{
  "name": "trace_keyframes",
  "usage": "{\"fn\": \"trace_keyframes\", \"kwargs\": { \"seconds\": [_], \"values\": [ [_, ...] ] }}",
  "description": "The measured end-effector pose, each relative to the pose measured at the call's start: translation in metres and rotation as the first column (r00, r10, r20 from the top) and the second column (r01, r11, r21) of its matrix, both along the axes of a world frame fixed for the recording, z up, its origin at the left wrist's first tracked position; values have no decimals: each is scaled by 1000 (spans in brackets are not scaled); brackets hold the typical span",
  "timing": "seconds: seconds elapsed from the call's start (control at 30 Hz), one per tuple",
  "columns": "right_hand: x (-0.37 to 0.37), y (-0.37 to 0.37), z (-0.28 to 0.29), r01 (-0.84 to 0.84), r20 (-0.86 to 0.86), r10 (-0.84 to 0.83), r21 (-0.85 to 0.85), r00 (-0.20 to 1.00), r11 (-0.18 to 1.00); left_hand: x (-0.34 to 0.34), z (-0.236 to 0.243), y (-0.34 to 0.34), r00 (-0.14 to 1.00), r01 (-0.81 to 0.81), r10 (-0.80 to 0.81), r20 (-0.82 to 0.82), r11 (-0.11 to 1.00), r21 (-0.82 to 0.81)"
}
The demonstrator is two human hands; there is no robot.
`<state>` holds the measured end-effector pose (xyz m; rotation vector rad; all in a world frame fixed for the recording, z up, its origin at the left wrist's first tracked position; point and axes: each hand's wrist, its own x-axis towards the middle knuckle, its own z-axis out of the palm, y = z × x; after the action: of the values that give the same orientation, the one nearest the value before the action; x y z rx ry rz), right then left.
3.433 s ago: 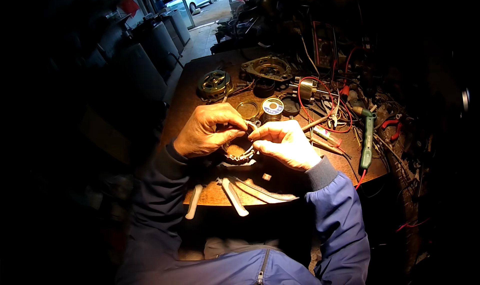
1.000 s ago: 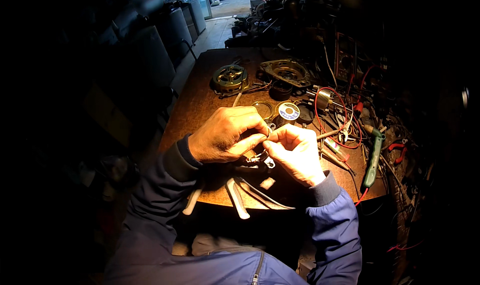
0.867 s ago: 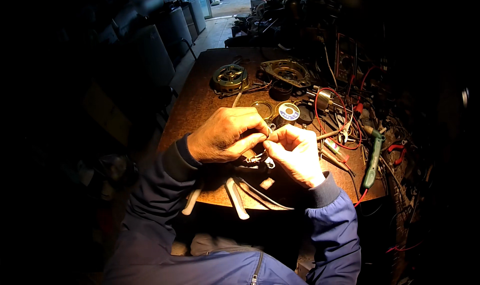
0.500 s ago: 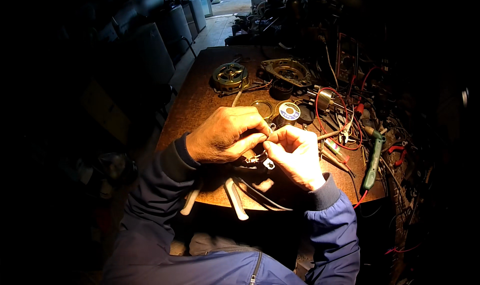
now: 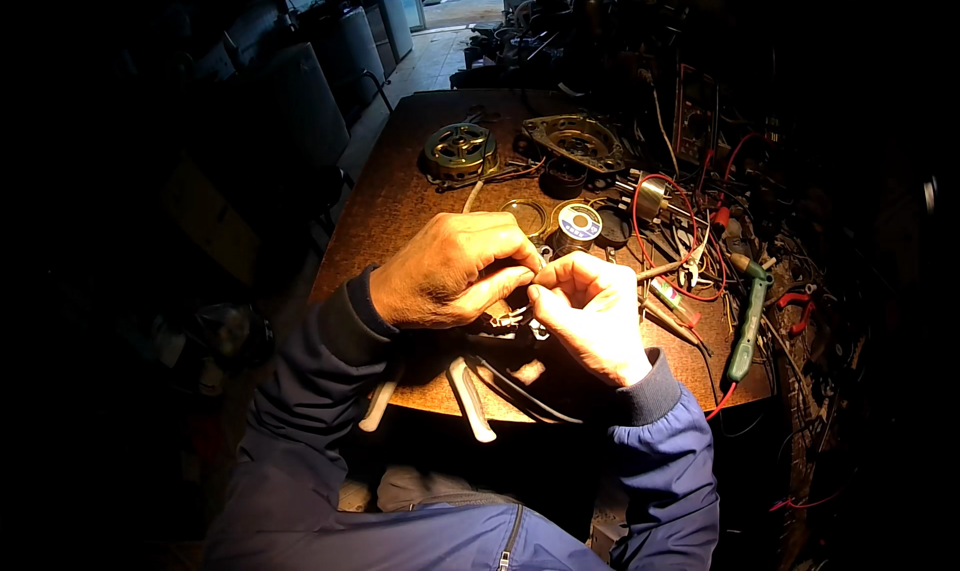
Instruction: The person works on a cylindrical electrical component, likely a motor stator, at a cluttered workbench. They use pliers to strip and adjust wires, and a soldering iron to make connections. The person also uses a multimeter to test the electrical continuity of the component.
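My left hand (image 5: 455, 271) and my right hand (image 5: 590, 321) meet over a ring-shaped motor part (image 5: 505, 321) with wires, mostly covered by them. Both pinch at the same small spot; what is between their fingertips is too small and hidden to make out. Below the hands, pale-handled pliers (image 5: 470, 399) and another pale tool handle (image 5: 380, 403) lie near the bench's front edge. A solder spool (image 5: 580, 223) with a blue-and-white label stands just beyond my fingers, beside dark and brassy round parts (image 5: 525, 216).
On the wooden bench (image 5: 370, 211), a brass-coloured motor housing (image 5: 460, 153) and end plate (image 5: 575, 141) sit farther back. A cylindrical metal part (image 5: 652, 199), red leads and a green-handled tool (image 5: 745, 336) crowd the right. A dark meter (image 5: 695, 111) stands behind. Appliances (image 5: 390, 26) line the aisle toward the doorway.
Since the earliest frame the view has shifted, and my fingertips have closed together, hiding more of the ring part. Over the last second both hands have stayed pinched in almost the same spot.
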<state>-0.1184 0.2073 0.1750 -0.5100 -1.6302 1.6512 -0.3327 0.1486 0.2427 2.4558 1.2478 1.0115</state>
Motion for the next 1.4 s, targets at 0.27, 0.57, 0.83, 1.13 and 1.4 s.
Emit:
{"fn": "trace_keyframes", "kwargs": {
  "seconds": [0.27, 0.57, 0.83, 1.13, 1.4],
  "values": [
    [-1, 0, -2, 41, 27, -43, 54, 999, 998, 1, 1, -1, 1000, -12, 12, -9, 1000, 13],
    [4, 4, -5, 3, 79, -16, 168, 997, 986, 1, -1, -1, 1000, -16, 16, 10, 1000, -6],
    [5, 4, 0, -66, -16, 66, -37, 998, 997, 0, -1, -1, 999, -21, 22, 33, 1000, -20],
    [6, 8, 2, -68, 86, 64, 43, 994, 997, 1, -1, 0, 999, -1, 2, 39, 1000, -26],
    [6, 9, -2, -54, 115, 38, 134, 993, 990, 2, 0, -2, 999, 17, -16, 32, 999, -31]
  ]
}}
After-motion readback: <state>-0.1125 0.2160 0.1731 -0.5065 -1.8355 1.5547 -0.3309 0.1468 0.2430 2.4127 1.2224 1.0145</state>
